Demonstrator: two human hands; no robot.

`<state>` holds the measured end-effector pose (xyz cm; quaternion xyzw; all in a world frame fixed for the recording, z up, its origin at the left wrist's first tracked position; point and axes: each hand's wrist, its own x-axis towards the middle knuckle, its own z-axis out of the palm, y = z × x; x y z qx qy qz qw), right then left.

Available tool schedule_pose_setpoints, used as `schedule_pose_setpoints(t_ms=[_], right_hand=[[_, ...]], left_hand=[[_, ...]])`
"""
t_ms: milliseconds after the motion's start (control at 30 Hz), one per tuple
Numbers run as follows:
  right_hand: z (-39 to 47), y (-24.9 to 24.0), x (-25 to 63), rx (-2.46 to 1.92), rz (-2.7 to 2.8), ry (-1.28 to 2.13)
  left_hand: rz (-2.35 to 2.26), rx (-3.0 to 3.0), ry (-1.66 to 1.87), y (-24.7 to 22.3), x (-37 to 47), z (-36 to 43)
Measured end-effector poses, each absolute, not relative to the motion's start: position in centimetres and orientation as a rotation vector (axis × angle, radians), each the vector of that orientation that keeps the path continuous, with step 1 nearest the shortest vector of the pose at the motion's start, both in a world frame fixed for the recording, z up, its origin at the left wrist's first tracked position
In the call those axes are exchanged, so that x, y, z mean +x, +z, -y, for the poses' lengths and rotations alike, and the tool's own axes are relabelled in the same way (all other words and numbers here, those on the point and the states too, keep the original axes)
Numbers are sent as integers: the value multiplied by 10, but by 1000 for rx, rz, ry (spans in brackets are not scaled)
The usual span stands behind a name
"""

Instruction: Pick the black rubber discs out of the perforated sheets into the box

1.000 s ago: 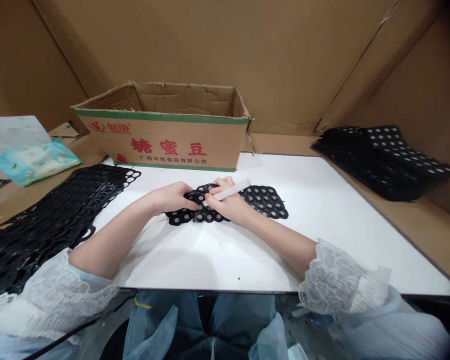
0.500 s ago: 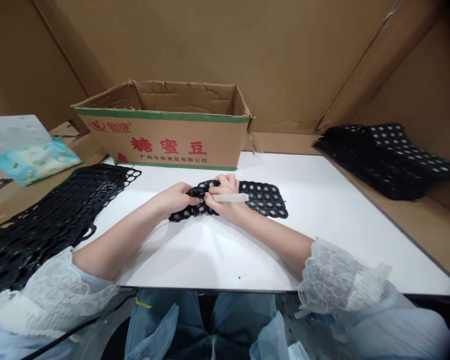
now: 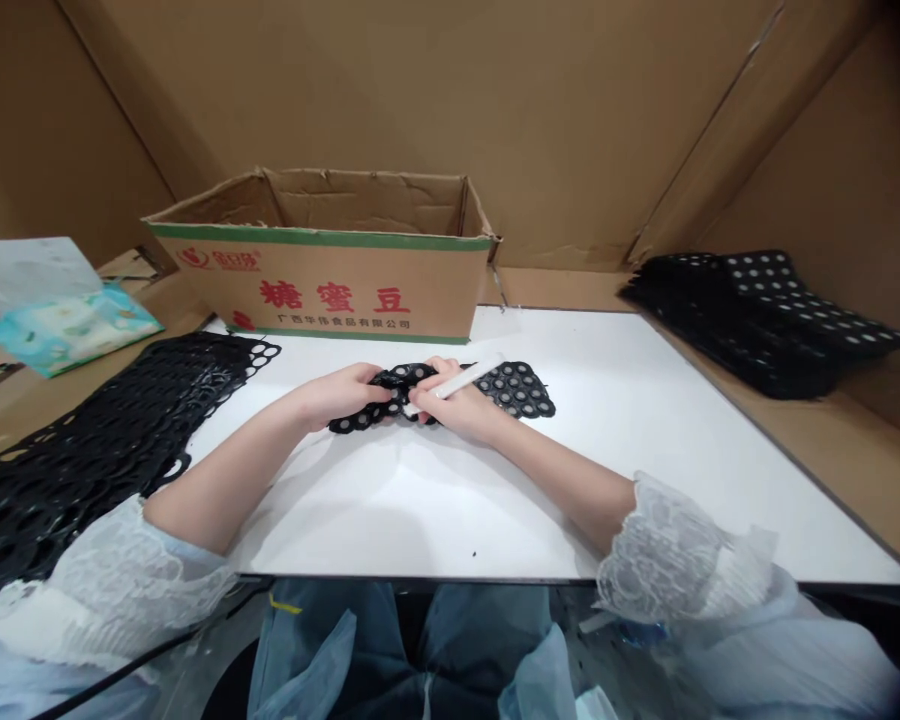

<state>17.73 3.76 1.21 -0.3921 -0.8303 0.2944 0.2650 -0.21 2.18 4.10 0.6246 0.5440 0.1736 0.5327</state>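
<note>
A black sheet with rows of light round dots (image 3: 521, 388) lies across the white table, bunched up in its middle. My left hand (image 3: 349, 393) grips the sheet's left part, thumb on top. My right hand (image 3: 454, 397) is closed round a white pen-like tool (image 3: 469, 376) that slants up to the right, its lower end at the bunched part of the sheet. Some fingers of my right hand also touch the sheet. What lies under the fingers is hidden.
An open cardboard box (image 3: 330, 290) stands behind my hands. Black sheets with round holes (image 3: 105, 430) are piled at the left, below a tissue pack (image 3: 75, 325). Dotted black sheets (image 3: 757, 330) are stacked at the right. Cardboard walls surround the white table (image 3: 645, 450).
The white tool has turned from nearly level to slanting up to the right. The right end of the dotted sheet has shifted slightly left and up. The view has moved a little.
</note>
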Motion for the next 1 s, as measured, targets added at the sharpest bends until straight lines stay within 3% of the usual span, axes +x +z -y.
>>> schedule_pose_setpoints(t_ms=[533, 1000], right_hand=[[-33, 5, 167, -1171, 2066, 778], [-37, -8, 159, -1132, 2093, 353]], left_hand=[[-1350, 1475, 456, 37, -5, -24], [-1514, 1328, 645, 37, 12, -17]])
